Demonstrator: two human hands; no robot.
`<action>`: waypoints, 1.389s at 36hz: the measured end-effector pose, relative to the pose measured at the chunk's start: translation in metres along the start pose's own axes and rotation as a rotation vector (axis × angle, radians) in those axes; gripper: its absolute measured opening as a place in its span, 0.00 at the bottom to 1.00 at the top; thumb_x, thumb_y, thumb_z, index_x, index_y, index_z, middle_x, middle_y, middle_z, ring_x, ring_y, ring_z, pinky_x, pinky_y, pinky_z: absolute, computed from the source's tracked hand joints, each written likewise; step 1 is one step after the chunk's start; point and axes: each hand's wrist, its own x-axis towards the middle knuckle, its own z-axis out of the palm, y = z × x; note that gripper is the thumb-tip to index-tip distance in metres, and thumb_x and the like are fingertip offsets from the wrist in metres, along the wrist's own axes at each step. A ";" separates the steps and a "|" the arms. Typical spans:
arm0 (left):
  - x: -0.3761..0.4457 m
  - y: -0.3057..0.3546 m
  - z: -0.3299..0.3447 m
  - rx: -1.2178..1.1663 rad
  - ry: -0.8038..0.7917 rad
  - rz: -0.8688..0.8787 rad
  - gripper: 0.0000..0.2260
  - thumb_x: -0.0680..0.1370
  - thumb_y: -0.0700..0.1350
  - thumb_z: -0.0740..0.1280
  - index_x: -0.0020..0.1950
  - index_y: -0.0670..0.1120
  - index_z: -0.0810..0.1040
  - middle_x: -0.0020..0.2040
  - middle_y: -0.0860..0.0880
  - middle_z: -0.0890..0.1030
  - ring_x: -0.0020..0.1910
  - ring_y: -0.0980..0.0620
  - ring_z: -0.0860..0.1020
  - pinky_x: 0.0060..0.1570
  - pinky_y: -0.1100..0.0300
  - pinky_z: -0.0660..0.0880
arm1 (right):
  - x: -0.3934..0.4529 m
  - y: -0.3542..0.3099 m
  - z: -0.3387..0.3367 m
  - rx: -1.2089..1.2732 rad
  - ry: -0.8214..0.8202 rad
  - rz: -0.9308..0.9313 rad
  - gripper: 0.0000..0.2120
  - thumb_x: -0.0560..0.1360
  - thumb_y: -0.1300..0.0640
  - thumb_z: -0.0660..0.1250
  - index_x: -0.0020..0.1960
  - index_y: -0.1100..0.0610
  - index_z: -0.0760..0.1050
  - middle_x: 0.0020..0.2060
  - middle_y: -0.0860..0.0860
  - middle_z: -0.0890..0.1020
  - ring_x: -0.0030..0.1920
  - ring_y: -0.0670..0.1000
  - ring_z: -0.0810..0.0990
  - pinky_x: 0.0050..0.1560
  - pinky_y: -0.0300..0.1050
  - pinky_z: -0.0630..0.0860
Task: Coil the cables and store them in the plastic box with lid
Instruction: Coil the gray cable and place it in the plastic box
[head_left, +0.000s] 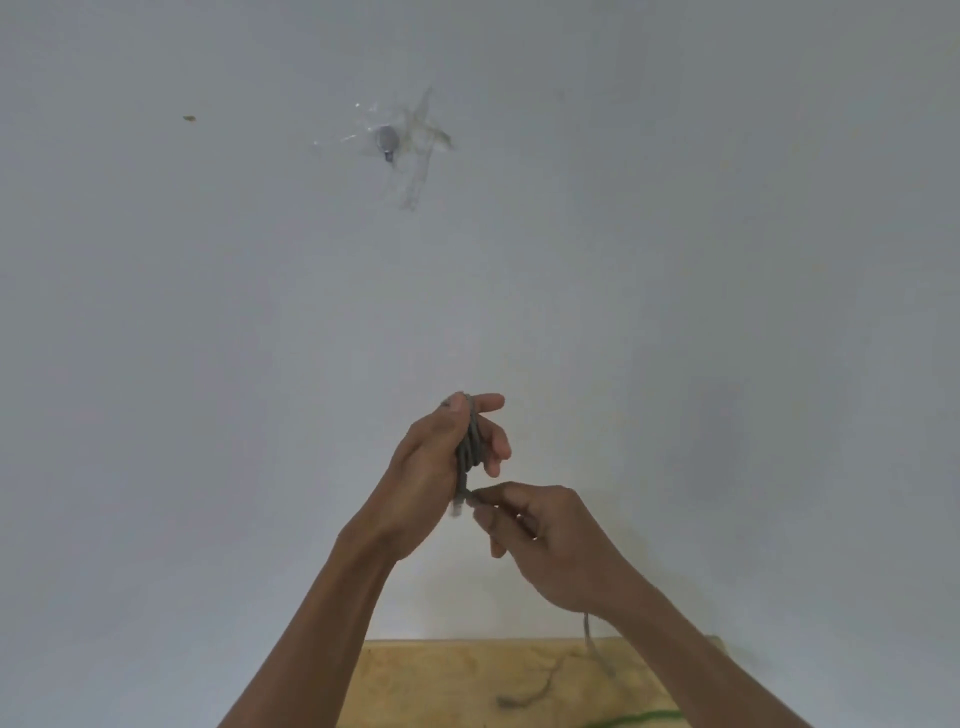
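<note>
My left hand (436, 467) is raised in front of a white wall and grips several loops of a grey cable (470, 447) between thumb and fingers. A plug end of that cable hangs just below the palm. My right hand (545, 540) pinches the same cable right under the coil, thumb and forefinger closed on it. The loose tail of the cable (592, 644) drops from under my right wrist down to the wooden table top (441, 680), where it trails off. No plastic box is in view.
A green cable (639, 719) lies on the wooden table at the bottom edge. On the white wall, higher up, a small metal hook (387, 140) sits amid clear tape strips. A tiny brown mark (189, 118) is on the wall at left.
</note>
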 end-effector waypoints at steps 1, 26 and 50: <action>0.001 -0.002 -0.003 0.037 0.013 0.004 0.22 0.83 0.58 0.52 0.65 0.44 0.75 0.42 0.46 0.81 0.42 0.49 0.78 0.52 0.51 0.73 | -0.001 -0.002 -0.004 -0.040 0.000 -0.003 0.09 0.81 0.55 0.64 0.56 0.53 0.82 0.30 0.45 0.80 0.26 0.42 0.74 0.32 0.30 0.68; -0.023 0.017 0.015 0.128 -0.185 0.030 0.22 0.82 0.60 0.56 0.51 0.43 0.78 0.34 0.46 0.78 0.35 0.47 0.74 0.46 0.27 0.70 | 0.059 -0.023 -0.056 0.474 0.006 -0.066 0.08 0.73 0.58 0.73 0.47 0.63 0.84 0.30 0.57 0.81 0.30 0.59 0.71 0.34 0.54 0.69; 0.005 0.002 0.008 0.123 -0.006 -0.018 0.26 0.81 0.63 0.47 0.55 0.56 0.83 0.45 0.43 0.83 0.50 0.48 0.79 0.63 0.44 0.72 | -0.004 -0.022 -0.031 -0.139 -0.131 -0.011 0.11 0.78 0.51 0.66 0.43 0.58 0.78 0.29 0.57 0.77 0.29 0.48 0.72 0.33 0.43 0.72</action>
